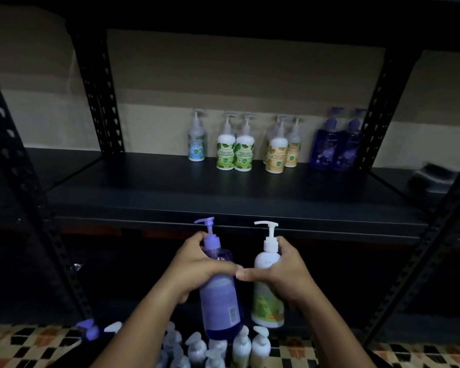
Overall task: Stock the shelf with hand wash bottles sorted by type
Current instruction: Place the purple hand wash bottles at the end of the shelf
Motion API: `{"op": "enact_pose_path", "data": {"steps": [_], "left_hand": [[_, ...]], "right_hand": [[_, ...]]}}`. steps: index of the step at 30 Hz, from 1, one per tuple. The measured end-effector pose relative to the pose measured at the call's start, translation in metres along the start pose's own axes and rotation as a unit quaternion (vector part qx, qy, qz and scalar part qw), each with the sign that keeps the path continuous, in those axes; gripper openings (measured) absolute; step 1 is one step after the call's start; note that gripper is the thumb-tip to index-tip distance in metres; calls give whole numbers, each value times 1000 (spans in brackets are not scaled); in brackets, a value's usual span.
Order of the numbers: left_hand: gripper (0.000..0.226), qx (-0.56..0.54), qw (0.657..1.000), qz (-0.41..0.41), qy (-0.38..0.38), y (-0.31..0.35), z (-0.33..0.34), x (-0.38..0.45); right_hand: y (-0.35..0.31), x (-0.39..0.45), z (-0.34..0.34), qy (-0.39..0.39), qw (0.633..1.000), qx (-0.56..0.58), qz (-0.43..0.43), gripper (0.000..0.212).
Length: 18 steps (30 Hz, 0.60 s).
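From the head view, the left hand (197, 264) is wrapped around a purple bottle (219, 290) and the right hand (282, 272) around a white, green-labelled bottle (267, 285), both held pump-up below the front edge of the shelf (144, 187). Their rows lie up and beyond, at the back edge: the purple pair (336, 144) toward the back right corner, so the left hand must cross over, while the green pair (234, 151) stands nearly straight ahead.

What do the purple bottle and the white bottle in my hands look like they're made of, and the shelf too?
Purple bottle: apparently clear tinted plastic; the liquid shows through and it looks glossy. White bottle: opaque plastic, smooth with a soft sheen and a printed label. Shelf: probably dark painted metal, matte, with punched uprights; the board itself could be laminate.
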<state>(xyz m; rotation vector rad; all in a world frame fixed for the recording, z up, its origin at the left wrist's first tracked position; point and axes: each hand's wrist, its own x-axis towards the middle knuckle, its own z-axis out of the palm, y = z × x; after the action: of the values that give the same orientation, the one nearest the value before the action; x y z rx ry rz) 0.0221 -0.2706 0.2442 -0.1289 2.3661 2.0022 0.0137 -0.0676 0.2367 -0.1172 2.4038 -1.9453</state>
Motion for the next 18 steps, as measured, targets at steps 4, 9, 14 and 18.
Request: {"op": "enact_pose_path", "data": {"steps": [4, 9, 14, 18], "left_hand": [[51, 48, 992, 81, 88, 0, 1, 0], [37, 16, 991, 102, 84, 6, 1, -6], [31, -53, 993, 90, 59, 5, 5, -6], [34, -65, 993, 83, 62, 6, 4, -6]], "right_hand": [[0, 4, -4, -17, 999, -9, 33, 84], [1, 5, -7, 18, 999, 5, 39, 85], [-2, -2, -9, 75, 994, 83, 1, 65], [-12, -12, -7, 39, 991, 126, -22, 36]]}}
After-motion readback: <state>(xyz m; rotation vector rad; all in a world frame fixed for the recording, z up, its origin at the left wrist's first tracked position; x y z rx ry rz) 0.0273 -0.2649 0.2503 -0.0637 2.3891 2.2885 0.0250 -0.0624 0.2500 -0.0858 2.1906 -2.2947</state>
